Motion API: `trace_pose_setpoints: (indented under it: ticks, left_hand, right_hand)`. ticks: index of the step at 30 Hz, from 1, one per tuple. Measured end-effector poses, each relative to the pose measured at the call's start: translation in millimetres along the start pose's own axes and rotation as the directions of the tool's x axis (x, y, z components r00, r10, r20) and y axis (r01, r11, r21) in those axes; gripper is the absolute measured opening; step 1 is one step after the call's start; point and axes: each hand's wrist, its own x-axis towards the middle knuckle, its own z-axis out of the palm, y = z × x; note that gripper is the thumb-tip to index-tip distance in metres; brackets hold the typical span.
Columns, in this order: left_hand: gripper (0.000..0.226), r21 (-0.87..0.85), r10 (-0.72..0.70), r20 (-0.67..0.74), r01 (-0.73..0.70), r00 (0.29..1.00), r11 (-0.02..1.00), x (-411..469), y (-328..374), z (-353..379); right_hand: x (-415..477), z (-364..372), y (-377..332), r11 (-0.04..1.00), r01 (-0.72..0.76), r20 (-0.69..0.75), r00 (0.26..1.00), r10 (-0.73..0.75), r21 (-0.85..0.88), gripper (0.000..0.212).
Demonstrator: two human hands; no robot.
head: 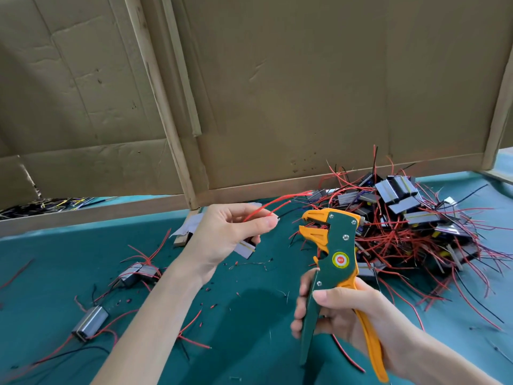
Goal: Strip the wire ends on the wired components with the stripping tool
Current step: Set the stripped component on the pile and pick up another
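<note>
1. Meanwhile, left hand [222, 234] pinches a red wire [273, 207] just left of the stripper [337, 245], which right hand [341, 309] grips, jaws apart.
2. Next, likely: wire end into jaws, then squeeze.

Green-and-orange stripping tool [337, 254], red wire [266, 208], teal table cover [244, 309], brown cardboard wall [305, 87].
</note>
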Motion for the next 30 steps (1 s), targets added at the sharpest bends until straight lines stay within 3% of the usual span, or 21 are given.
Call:
trace_pose_setpoints:
  ticks: [4, 11, 15, 18, 24, 28, 30]
  left_hand:
    - [0.007, 0.051, -0.010, 0.040, 0.008, 0.999, 0.999, -0.7, 1.3, -2.2]
    - [0.023, 0.123, -0.015, 0.082, 0.005, 0.997, 0.992, -1.8, 1.7, -3.2]
    - [0.003, 0.153, -0.037, 0.089, 0.023, 0.995, 0.988, -1.5, 2.3, -5.2]
    - [0.004, 0.179, -0.046, 0.108, 0.026, 0.993, 0.984, -1.5, 2.8, -6.7]
    - [0.009, 0.185, -0.056, 0.156, 0.026, 0.986, 0.982, -1.9, 3.3, -6.7]
    - [0.007, 0.020, -0.055, 0.217, 0.052, 0.975, 0.998, -1.4, -1.1, -4.3]
    - [0.010, -0.025, -0.065, 0.243, 0.073, 0.968, 0.997, -1.8, -5.1, -1.1]
  right_hand:
    - [-1.5, -0.3, -4.1, 1.000, 0.003, 0.010, 1.000, -0.003, -0.031, 0.030]
    - [-5.6, 4.2, -9.4, 0.997, -0.009, 0.049, 0.999, 0.012, -0.075, 0.019]
    - [-7.1, 5.9, -9.8, 0.996, -0.017, 0.054, 0.998, 0.021, -0.087, 0.018]
    - [-7.8, 6.6, -10.2, 0.994, -0.023, 0.040, 0.999, 0.028, -0.107, 0.018]
    - [-11.1, 10.2, -9.6, 0.982, -0.036, -0.066, 0.998, 0.025, -0.184, 0.024]
    - [-6.3, 3.5, 2.2, 0.969, -0.008, -0.260, 0.964, -0.058, -0.245, 0.040]
    - [-4.5, 0.8, 3.1, 0.975, -0.013, -0.250, 0.967, -0.044, -0.223, 0.042]
